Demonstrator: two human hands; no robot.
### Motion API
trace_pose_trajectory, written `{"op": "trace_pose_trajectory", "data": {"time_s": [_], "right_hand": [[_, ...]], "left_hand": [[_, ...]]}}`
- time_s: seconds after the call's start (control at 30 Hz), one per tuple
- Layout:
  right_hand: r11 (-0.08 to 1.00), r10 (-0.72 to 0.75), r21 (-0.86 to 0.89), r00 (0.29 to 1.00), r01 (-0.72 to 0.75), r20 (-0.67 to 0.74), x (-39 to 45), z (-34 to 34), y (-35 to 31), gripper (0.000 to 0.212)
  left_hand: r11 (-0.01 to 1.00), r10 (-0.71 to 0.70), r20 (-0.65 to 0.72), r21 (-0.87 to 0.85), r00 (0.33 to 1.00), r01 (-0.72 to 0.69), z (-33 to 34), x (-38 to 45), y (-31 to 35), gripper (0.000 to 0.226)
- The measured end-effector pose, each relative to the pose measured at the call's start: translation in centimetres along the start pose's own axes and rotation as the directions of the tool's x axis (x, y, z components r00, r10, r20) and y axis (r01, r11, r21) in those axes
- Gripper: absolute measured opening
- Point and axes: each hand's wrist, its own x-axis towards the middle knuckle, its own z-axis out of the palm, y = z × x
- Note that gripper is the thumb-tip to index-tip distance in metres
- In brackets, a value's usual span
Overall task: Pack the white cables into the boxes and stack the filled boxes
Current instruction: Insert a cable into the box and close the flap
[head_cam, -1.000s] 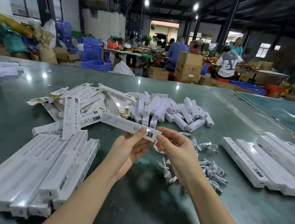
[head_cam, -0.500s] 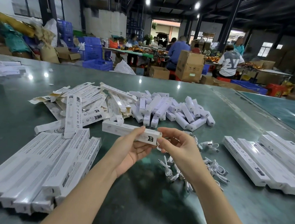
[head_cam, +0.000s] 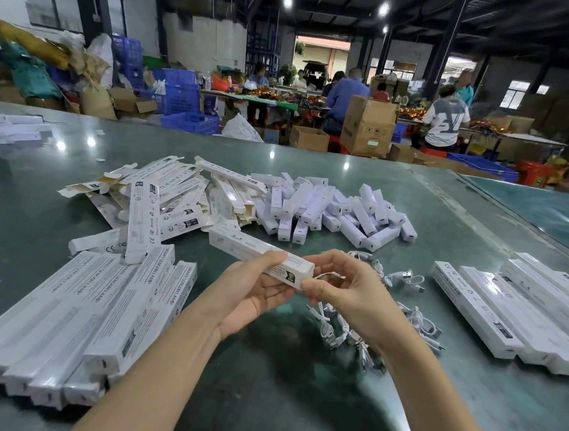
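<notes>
My left hand [head_cam: 252,291] grips a long white box [head_cam: 239,247] near its right end, holding it level above the green table [head_cam: 294,405]. My right hand [head_cam: 345,289] pinches that end of the box, thumb and fingers at its flap. Under and right of my right hand lies a loose heap of white cables [head_cam: 345,330], with more cables [head_cam: 405,277] further back. A stack of filled long boxes [head_cam: 95,319] lies at the left. Another row of long boxes [head_cam: 515,311] lies at the right.
A pile of flat, unfolded box sleeves [head_cam: 160,201] and a heap of short white boxes [head_cam: 331,209] lie beyond my hands. More white boxes [head_cam: 5,127] sit at the far left. Behind the table people work among cardboard cartons [head_cam: 368,126] and blue crates [head_cam: 180,98].
Both hands have tilted the box so its right end comes lower and nearer to me. My right hand has closed onto the box end.
</notes>
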Motion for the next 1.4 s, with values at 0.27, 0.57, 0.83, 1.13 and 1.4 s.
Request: {"op": "trace_pose_trajectory", "data": {"time_s": [0.27,0.57,0.83,1.13,1.4], "right_hand": [[0.967,-0.062,-0.251,0.997,0.047,-0.051,0.0,0.4,-0.2,0.021],[0.821,-0.186,-0.554,0.982,0.136,-0.033,0.2,1.1,-0.1,0.021],[0.808,-0.154,-0.581,0.987,0.098,-0.049,0.4,1.5,0.1,0.031],[0.612,-0.41,-0.749,0.912,0.253,-0.027,-0.1,2.5,0.1,0.051],[0.185,-0.621,-0.926,0.77,0.328,0.149,-0.5,3.4,-0.3,0.049]], "left_hand": [[1.0,0.005,0.037,0.021,0.999,-0.005,0.1,-0.2,-0.2,0.048],[0.997,0.021,0.05,0.073,0.999,-0.024,0.6,-0.9,0.0,0.034],[0.991,-0.025,0.07,0.135,0.997,0.015,0.3,-1.0,-0.1,0.045],[1.0,-0.027,0.226,-0.005,0.974,0.029,0.2,-1.0,0.0,0.036],[0.982,-0.036,0.203,-0.175,0.979,0.072,0.1,-0.6,-0.1,0.033]]}}
